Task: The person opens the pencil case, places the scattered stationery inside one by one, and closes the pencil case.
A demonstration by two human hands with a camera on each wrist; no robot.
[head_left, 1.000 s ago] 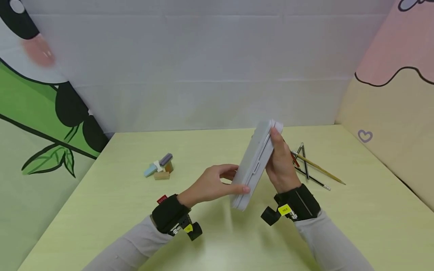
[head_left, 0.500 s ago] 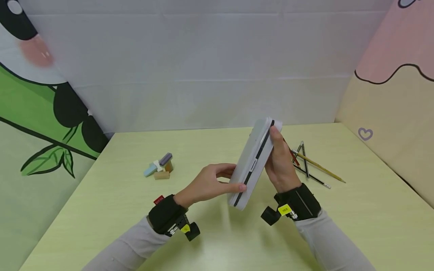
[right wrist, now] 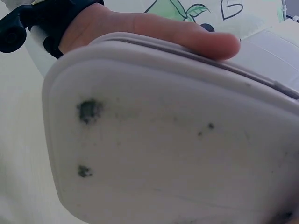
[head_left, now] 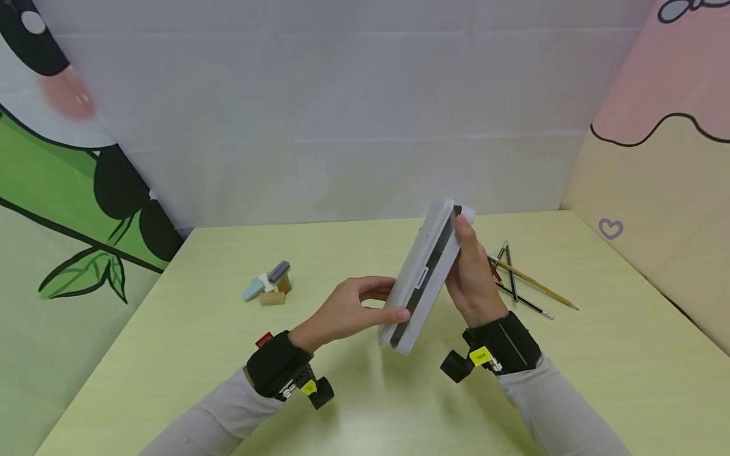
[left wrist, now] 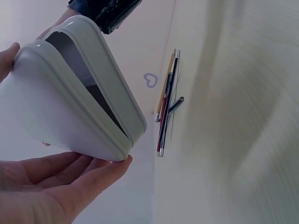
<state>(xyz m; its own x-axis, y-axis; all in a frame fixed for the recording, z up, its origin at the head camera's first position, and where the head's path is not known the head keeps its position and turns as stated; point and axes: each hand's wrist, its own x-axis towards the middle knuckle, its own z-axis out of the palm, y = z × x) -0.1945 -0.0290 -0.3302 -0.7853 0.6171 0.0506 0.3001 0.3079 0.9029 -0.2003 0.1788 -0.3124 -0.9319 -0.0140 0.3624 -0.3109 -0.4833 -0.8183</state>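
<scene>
A white pencil case (head_left: pixel 412 269) is held up tilted above the table, with a dark gap between its lid and base. My left hand (head_left: pixel 346 311) holds the lid at its near end, thumb on the front edge. My right hand (head_left: pixel 474 282) grips the other side, its thumb along the top of the edge. In the left wrist view, the gap in the pencil case (left wrist: pixel 105 79) widens toward one end; what is inside cannot be made out. Dark smudges mark the outer face of the pencil case (right wrist: pixel 154 140) in the right wrist view.
Several pencils (head_left: pixel 538 283) lie crossed on the table (head_left: pixel 188 367) to the right, partly behind the right hand. A small heap of eraser-like blocks (head_left: pixel 272 297) sits on the left. Printed cloth walls (head_left: pixel 342 126) enclose the table's back and sides.
The gap between the pencil case's lid and base has opened from a thin seam to a wider dark strip. The left hand has shifted slightly left with the lid; the right hand has barely moved.
</scene>
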